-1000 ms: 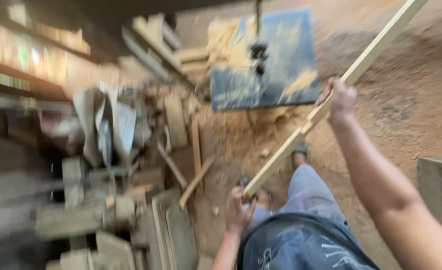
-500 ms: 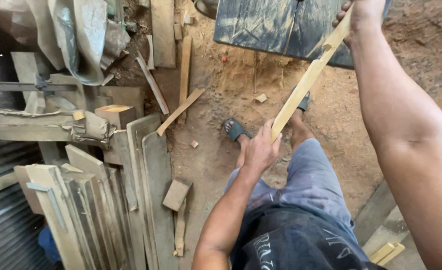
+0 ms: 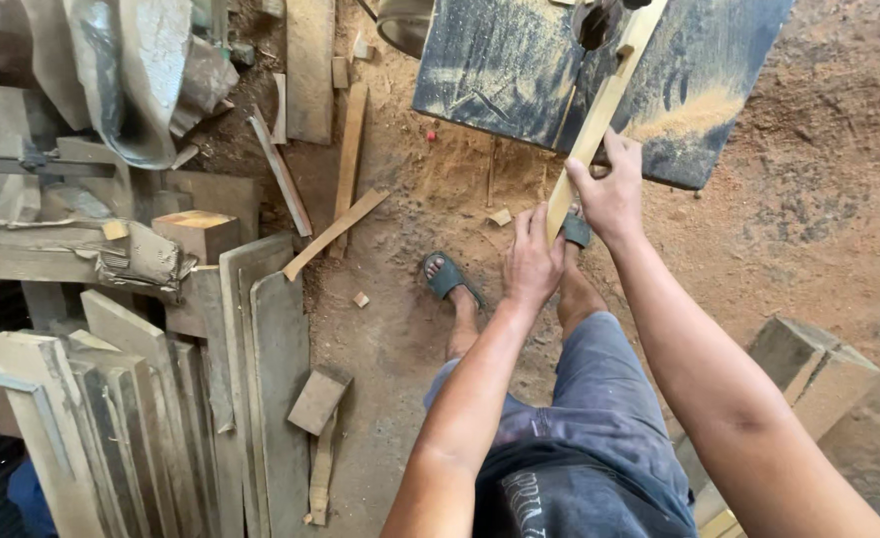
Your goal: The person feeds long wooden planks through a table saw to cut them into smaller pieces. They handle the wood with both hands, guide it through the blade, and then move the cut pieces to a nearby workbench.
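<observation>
the right hand point(image 3: 614, 189) is wrapped around a long pale wooden strip point(image 3: 599, 120), gripping it partway along, while the left hand point(image 3: 532, 261) is closed on the strip's near end just below, so the two hands steady it together. the strip slopes away from the body and its far part lies across a dark, dusty worktop point(image 3: 500, 70) scattered with sawdust, passing beside a dark opening in that surface. below the hands are the person's feet in dark sandals on bare dirt floor point(image 3: 819, 199), which has open room to the right. to the left, stacked boards point(image 3: 161, 399) and loose offcuts point(image 3: 332, 234) crowd the ground, hemming that side.
</observation>
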